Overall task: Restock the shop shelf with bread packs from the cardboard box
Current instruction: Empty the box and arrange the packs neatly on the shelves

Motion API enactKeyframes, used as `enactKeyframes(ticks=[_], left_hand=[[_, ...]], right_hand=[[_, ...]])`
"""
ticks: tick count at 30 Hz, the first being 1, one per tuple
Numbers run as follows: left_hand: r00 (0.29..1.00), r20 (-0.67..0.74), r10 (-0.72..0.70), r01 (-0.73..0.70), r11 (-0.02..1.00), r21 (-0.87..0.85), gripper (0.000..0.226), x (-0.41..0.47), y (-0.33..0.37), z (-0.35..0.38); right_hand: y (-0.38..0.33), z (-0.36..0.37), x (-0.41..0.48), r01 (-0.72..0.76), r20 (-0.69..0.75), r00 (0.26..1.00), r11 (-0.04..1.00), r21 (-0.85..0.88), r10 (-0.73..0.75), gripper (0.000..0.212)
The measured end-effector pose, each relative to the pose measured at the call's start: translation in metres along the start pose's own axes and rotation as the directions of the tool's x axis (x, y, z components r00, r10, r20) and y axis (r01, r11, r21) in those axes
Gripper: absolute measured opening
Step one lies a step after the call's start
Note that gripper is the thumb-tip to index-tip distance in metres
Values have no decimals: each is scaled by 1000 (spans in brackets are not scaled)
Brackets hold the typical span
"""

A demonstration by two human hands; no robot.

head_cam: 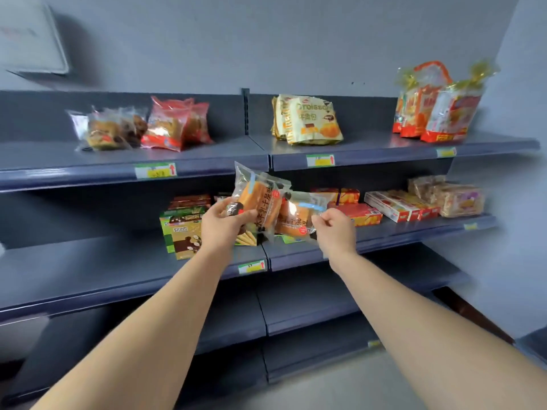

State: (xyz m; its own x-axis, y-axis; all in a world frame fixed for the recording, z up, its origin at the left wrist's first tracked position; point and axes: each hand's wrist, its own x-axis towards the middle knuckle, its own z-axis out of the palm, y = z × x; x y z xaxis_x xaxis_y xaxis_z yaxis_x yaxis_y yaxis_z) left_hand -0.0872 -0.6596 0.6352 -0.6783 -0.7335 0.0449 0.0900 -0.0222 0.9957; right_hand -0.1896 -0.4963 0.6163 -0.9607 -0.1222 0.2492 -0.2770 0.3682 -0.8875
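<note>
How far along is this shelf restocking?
Done: bagged bread packs and croissant packs already stand on the top shelf. In hand: the left hand grips one bread pack, and the right hand pinches a second pack, both before the middle shelf. Left: neither is placed yet. The cardboard box is out of view, so the remaining count is unknown.

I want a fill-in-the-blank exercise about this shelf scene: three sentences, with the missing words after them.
1. The left hand grips the higher bread pack and the right hand pinches the lower bread pack, so ____ packs are held.
2. The croissant bags stand on the ____ shelf.
3. The green boxes lie nearer the ____ hand.
Missing words: two; top; left.
</note>
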Motion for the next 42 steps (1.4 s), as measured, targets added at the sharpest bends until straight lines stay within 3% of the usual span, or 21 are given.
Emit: enactKeyframes(ticks=[4,6,10,19,25,37,42], left_hand=[[959,-264,104,-120,992,-47,72,10,32,-33],[928,-353,116,-154,985,-82,66,17,45,-49],[888,-433,154,-216,971,-99,53,30,70,-77],[805,-571,161,-319,929,-187,67,54,104,-149],[805,-564,184,-337,924,-180,66,91,123,-210],[878,-389,280,-313,949,-22,53,179,144,-297],[907,-317,276,-287,958,14,53,213,144,-312]], right_hand=[[-45,29,14,98,55,993,992,79,-102,23],[-65,42,21,148,77,985,984,99,-156,27],[-100,64,35,205,104,969,965,160,-223,26],[-166,124,42,281,174,929,928,246,-328,21],[-204,188,44,285,214,912,915,285,-351,35],[-270,308,46,301,236,911,937,177,-337,23],[-284,341,63,270,290,899,936,228,-330,19]])
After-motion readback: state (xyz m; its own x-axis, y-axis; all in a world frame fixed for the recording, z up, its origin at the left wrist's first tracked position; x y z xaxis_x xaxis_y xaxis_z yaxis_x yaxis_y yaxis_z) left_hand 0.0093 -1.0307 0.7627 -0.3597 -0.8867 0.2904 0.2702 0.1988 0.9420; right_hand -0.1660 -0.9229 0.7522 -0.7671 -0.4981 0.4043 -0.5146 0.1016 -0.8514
